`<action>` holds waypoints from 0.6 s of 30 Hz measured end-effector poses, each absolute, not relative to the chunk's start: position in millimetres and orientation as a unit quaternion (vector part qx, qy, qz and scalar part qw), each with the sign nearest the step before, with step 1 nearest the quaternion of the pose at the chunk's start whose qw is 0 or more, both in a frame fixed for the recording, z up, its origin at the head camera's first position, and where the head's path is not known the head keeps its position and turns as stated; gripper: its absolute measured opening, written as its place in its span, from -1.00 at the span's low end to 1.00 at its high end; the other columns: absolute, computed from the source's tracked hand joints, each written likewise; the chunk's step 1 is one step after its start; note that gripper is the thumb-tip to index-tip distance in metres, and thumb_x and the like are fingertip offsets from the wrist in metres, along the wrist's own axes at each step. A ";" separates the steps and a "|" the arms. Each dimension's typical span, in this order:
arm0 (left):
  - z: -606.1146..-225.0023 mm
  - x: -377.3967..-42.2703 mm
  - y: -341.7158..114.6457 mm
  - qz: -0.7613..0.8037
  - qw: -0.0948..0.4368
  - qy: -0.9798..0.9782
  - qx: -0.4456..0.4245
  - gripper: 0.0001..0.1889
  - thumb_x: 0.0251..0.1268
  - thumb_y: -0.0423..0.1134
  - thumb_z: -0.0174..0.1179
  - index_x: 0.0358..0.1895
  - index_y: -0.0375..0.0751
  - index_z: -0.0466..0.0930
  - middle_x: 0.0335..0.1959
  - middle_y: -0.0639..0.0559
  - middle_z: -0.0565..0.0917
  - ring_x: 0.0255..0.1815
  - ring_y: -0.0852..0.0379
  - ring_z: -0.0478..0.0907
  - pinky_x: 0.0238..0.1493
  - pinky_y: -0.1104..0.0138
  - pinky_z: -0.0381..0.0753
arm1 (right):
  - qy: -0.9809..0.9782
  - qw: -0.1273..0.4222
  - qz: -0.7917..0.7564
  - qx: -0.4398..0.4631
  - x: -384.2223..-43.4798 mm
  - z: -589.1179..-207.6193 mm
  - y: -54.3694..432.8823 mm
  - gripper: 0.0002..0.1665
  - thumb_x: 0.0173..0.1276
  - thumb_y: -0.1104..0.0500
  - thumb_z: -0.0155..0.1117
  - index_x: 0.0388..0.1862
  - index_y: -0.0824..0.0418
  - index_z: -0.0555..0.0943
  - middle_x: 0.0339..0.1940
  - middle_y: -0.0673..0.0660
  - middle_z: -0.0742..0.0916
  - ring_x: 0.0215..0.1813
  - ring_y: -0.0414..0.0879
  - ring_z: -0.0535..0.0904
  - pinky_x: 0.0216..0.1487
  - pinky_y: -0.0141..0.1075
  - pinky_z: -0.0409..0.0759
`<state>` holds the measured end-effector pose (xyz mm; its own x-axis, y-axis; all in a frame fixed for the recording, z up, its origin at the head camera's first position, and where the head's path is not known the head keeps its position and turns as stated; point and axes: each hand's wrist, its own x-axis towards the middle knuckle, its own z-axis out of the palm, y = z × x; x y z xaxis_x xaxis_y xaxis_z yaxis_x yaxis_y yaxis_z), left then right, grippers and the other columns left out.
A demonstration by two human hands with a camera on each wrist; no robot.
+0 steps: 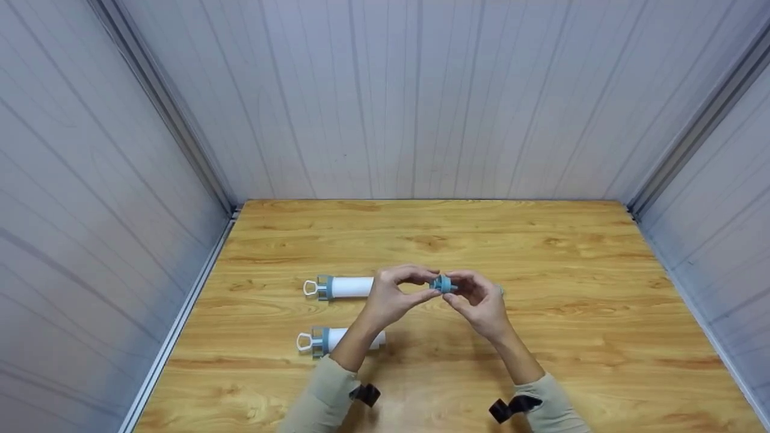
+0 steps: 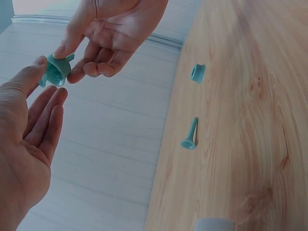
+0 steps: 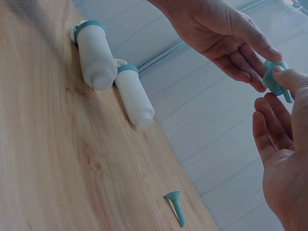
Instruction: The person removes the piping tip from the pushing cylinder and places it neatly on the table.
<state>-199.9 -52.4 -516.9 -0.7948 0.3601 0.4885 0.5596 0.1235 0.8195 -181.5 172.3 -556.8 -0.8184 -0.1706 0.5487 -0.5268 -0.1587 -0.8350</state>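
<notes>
Both hands meet in the air over the table, on a small teal plastic fitting (image 1: 443,284) with a hollow cup and a short projecting stem or tab. My left hand (image 1: 388,297) pinches one side of it between thumb and fingertips. From the opposite side, my right hand (image 1: 481,304) pinches it too, thumb and forefinger on its edge. In the left wrist view the fitting's hollow side (image 2: 58,67) shows between the two thumbs. Below the hands lie a teal funnel-shaped piece (image 2: 192,134) with a long thin stem and a teal grooved ring (image 2: 198,73).
Two white cylinders lie on the wooden table (image 1: 571,331), one farther off (image 1: 352,287) and one nearer (image 1: 337,338), partly behind my left arm. Each has a teal collar and a white loop handle at its left end. Pale panel walls (image 1: 415,102) enclose the table.
</notes>
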 end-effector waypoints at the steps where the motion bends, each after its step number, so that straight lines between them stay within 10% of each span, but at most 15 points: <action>1: -517.3 -199.8 -52.9 -0.586 0.086 -0.745 -0.307 -0.79 0.37 -0.31 0.61 0.01 -0.24 0.93 0.08 -0.17 0.93 0.11 -0.06 0.90 0.19 0.25 0.87 | -0.636 0.126 0.712 0.271 -181.7 -556.5 172.1 -0.56 0.33 0.73 0.31 0.19 0.79 0.54 0.12 -0.16 0.87 0.11 -0.31 0.82 0.16 -0.47 0.80; 18: -520.7 -200.2 -56.4 -0.571 0.098 -0.756 -0.303 -0.81 0.34 -0.31 0.63 -0.04 -0.27 0.93 -0.08 -0.16 0.94 -0.07 -0.02 0.90 0.07 0.28 0.89 | -0.625 0.141 0.710 0.291 -184.5 -554.8 173.0 -0.56 0.30 0.75 0.31 0.17 0.80 0.54 0.13 -0.11 0.88 0.13 -0.28 0.83 0.16 -0.46 0.80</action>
